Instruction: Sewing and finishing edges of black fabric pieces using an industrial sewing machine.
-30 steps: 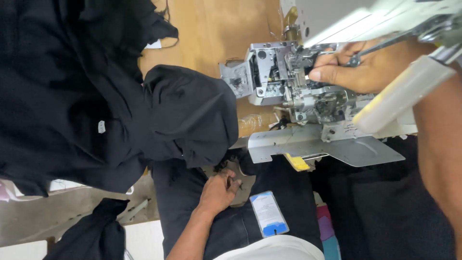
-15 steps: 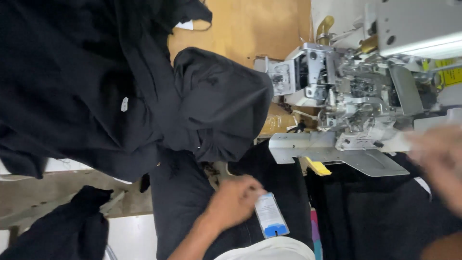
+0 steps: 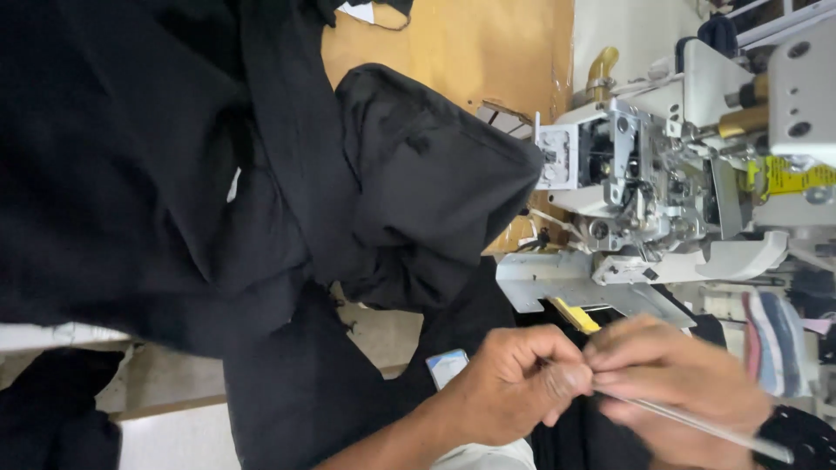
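Head view, tilted sideways, looks down on two bare hands meeting low in the frame in front of an industrial sewing machine [image 3: 662, 200]. At left of the pair, the left hand [image 3: 514, 383] comes up from the bottom edge on a bare forearm, its fingers curled tight into a near fist, thumb and forefinger pinched together at the point where it meets the other hand. At right, the right hand [image 3: 675, 379] is likewise closed, fingertips pressed against the left hand's, with a dark watch [image 3: 797, 439] on its wrist at the bottom right corner. A thin metal rod-like tool [image 3: 697, 422] runs from the pinch point slantwise down toward the watch, lying along the underside of the right hand; both hands appear to grip it where they touch, though what exactly sits between the fingertips is too small to make out. Just above the hands, a yellow tab [image 3: 575, 315] juts from the machine's grey base plate [image 3: 566, 283]. Black fabric [image 3: 261, 191] is heaped across the left half of the scene, spilling over the wooden counter [image 3: 461, 43] and down beneath the hands. A small white card with a blue edge [image 3: 447, 365] peeks out beside the left wrist.
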